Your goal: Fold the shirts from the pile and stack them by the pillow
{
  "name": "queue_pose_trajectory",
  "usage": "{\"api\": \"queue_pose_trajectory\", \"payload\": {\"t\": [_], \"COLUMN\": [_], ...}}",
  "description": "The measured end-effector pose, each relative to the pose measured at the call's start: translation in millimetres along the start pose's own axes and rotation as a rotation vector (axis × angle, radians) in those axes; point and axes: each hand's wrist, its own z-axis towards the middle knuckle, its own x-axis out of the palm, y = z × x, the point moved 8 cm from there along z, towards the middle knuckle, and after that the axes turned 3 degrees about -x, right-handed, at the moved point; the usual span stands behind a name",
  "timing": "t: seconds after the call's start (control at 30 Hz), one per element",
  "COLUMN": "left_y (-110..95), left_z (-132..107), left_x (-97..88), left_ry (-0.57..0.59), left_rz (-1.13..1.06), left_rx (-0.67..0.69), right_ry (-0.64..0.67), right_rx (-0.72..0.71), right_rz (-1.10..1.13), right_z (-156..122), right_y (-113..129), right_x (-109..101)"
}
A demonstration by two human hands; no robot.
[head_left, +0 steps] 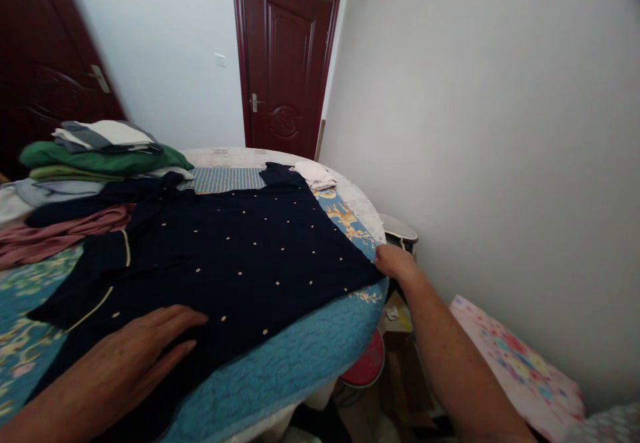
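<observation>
A dark navy garment (240,249) with small pale dots and cream piping lies spread flat on a blue quilted bed cover (295,363). My left hand (145,346) rests flat on its near part, fingers stretched out and together. My right hand (395,261) reaches to the garment's right corner at the bed's edge, fingers closed on the hem there.
A stack of folded clothes (95,153), green and grey on top, stands at the back left, with pink cloth (55,233) below it. A small pale folded piece (315,175) lies far right. A dark red door (285,63) and white wall (490,129) lie beyond; a floral cushion (515,363) sits low right.
</observation>
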Motion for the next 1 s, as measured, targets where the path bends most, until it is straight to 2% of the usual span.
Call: {"api": "queue_pose_trajectory", "payload": {"t": [0.07,0.1,0.2,0.27,0.33,0.4,0.47,0.53,0.63,0.73,0.8,0.87,0.93,1.0], "left_y": [-6,-7,-2,4,9,13,18,22,29,41,50,60,67,69], "left_z": [23,35,64,71,68,58,47,42,53,83,105,124,136,142], "left_x": [2.4,3.5,15.0,32.8,50.3,60.2,61.7,56.8,42.8,30.2,32.0,41.1,50.6,57.1], "left_ry": [0.081,0.082,0.010,0.000,0.002,-0.008,-0.010,0.012,0.046,0.001,-0.010,0.010,0.016,0.003], "left_rz": [-0.002,0.008,0.081,0.145,0.196,0.216,0.211,0.188,0.132,0.154,0.206,0.243,0.266,0.286], "left_rx": [0.040,0.041,-0.023,-0.067,-0.086,-0.080,-0.060,-0.026,-0.009,-0.049,-0.093,-0.147,-0.197,-0.218], "right_ry": [-0.111,-0.191,-0.428,-0.458,-0.370,-0.270,-0.234,-0.230,-0.220,-0.247,-0.293,-0.327,-0.326,-0.287], "right_rx": [0.009,-0.024,-0.287,-0.496,-0.624,-0.605,-0.472,-0.341,-0.227,-0.179,-0.234,-0.346,-0.479,-0.636], "right_rz": [0.042,0.083,0.241,0.306,0.310,0.282,0.256,0.243,0.220,0.218,0.243,0.273,0.301,0.329], "right_z": [7,11,18,21,27,35,43,48,54,67,77,84,84,76], "right_y": [13,27,88,128,150,147,126,105,92,102,123,157,203,260], "right_x": [-15,-23,-43,-39,-20,4,21,29,24,1,-20,-37,-44,-38]}}
